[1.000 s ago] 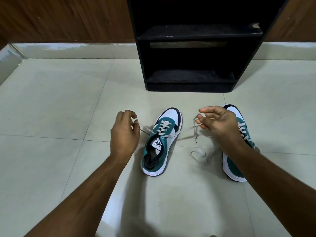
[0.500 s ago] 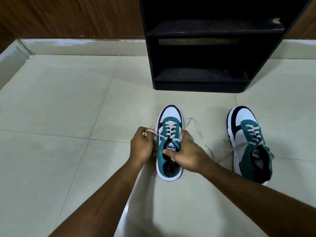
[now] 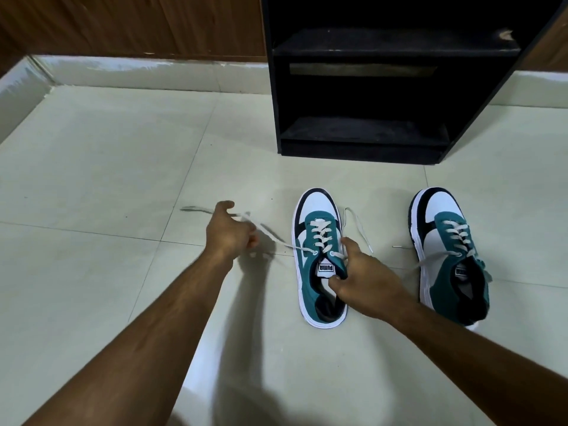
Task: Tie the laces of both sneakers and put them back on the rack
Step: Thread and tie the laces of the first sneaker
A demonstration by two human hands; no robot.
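1. Two hands on one job: left hand (image 3: 229, 230) pinches the left lace (image 3: 276, 239), drawing it taut leftward.
2. Near sneaker (image 3: 318, 256), untied; right hand (image 3: 359, 279) clamps its tongue.
3. Right lace (image 3: 356, 224) lies loose; judged next to be picked up and crossed.
4. Second sneaker (image 3: 448, 253), right, untied.
5. Rack (image 3: 362, 87), far.

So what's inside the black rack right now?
Both visible shelves of the black rack hold nothing; both sneakers sit on the floor. Anything above the upper shelf is cut off.
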